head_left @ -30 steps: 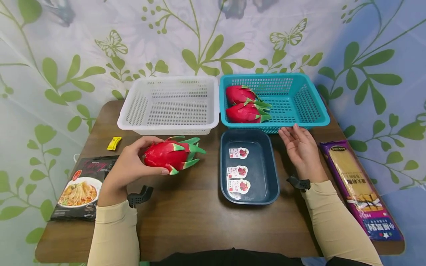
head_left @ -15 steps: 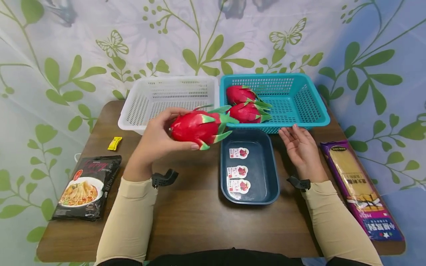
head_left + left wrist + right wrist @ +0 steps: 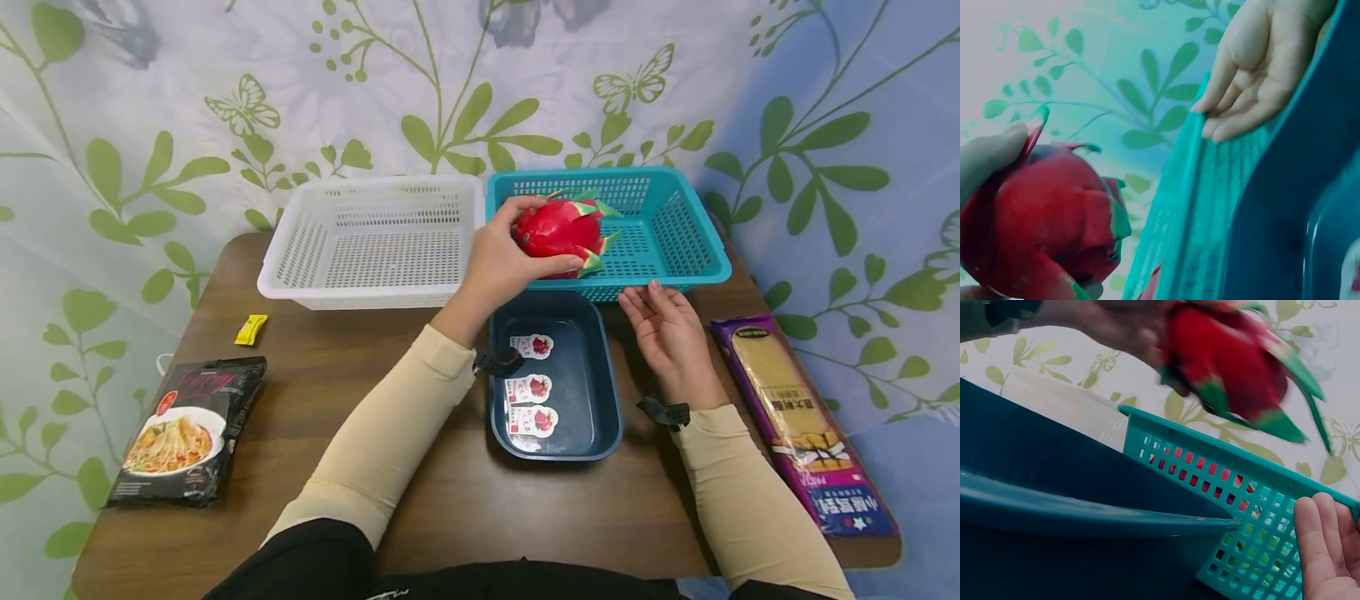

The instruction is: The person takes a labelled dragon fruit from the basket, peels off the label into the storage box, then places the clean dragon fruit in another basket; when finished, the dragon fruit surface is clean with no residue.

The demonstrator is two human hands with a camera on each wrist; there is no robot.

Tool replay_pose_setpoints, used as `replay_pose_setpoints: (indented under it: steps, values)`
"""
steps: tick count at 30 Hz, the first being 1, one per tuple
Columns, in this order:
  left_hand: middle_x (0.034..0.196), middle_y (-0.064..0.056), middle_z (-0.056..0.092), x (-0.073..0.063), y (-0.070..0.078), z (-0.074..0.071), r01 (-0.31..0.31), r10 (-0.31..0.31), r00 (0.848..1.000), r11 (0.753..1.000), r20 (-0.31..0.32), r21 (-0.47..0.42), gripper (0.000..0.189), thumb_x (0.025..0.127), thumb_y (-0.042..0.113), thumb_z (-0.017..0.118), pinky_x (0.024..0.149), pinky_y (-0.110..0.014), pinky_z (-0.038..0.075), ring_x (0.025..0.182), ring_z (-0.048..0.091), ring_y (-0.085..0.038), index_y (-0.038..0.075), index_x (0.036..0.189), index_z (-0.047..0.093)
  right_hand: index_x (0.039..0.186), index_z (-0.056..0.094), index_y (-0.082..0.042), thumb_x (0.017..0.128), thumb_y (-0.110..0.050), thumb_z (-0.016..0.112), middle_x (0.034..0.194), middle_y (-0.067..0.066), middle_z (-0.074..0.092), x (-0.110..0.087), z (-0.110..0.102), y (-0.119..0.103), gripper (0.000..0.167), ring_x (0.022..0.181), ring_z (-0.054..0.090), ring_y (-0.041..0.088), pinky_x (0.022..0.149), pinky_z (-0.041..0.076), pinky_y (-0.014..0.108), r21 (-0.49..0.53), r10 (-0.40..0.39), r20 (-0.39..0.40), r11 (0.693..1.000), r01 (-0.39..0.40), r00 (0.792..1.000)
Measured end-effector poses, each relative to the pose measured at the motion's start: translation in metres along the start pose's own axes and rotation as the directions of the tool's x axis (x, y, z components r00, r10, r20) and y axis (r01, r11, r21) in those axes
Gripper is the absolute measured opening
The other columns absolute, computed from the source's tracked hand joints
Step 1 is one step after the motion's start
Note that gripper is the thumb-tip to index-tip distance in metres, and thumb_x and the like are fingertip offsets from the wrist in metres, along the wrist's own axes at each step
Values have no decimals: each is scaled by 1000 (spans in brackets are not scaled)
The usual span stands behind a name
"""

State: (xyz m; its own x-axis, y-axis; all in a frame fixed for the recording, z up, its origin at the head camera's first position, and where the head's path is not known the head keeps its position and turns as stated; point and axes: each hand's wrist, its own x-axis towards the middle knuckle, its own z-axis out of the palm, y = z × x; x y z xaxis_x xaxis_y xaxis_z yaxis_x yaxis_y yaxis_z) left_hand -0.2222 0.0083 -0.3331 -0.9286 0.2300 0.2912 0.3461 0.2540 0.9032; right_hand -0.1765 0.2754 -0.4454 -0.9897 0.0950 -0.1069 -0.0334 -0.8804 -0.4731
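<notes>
My left hand [image 3: 497,260] grips a red dragon fruit [image 3: 557,230] with green-tipped scales, thumb on its near side and fingers on the far side. The fruit hangs over the left part of the teal basket [image 3: 684,237]; the right wrist view has it above the rim. Through the basket's holes, more red dragon fruit [image 3: 1200,472] shows; in the head view the held one mostly covers it. My right hand [image 3: 671,342] touches the basket's front rim with extended fingertips, palm turned up. Just before the basket stands a dark blue tray [image 3: 596,421] with dragon fruit stickers [image 3: 532,421] inside.
A white basket [image 3: 375,296] stands left of the teal one, by a patterned cloth backdrop. Toward the left lie a small yellow packet [image 3: 251,329] and a black noodle bag [image 3: 187,433]. Along the right edge lies a purple pasta pack [image 3: 802,425].
My left hand has carried the dragon fruit from the left side of the table up and rightward, over the teal basket. My right hand has stayed at the basket's rim.
</notes>
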Motion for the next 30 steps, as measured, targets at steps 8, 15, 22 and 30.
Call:
replay_pose_setpoints:
  steps: [8,15,22,30]
  values:
    - [141,4,53,42,3,63,176,-175,984,982,-12,71,84,77,35,97,78,-23,57,123,44,-7,24,146,49,116,53,4,104,0,62,111,23,67,-1,3,-2,16,106,72,34,100,51,46,-23,26,-17,999,-26,1000]
    - [137,5,55,62,1,106,226,-222,974,967,-41,118,84,77,34,97,78,-21,56,117,45,-3,20,143,48,113,54,5,103,-1,63,109,23,67,-1,6,-4,14,103,72,34,99,52,46,-38,8,-12,999,-8,1000]
    - [129,5,56,72,-6,138,279,-272,960,938,-65,203,83,74,39,98,75,-21,56,115,48,-6,19,137,48,110,55,6,104,-2,61,108,24,67,-1,5,-4,12,101,72,34,100,51,46,-43,15,-1,999,-15,1000]
    - [130,-2,51,82,-9,156,287,-287,956,886,-54,364,85,77,48,94,79,-23,58,118,48,-11,15,135,42,111,55,6,104,-1,61,108,24,67,-3,7,-4,11,101,71,33,101,51,45,-37,23,-10,999,-23,1000]
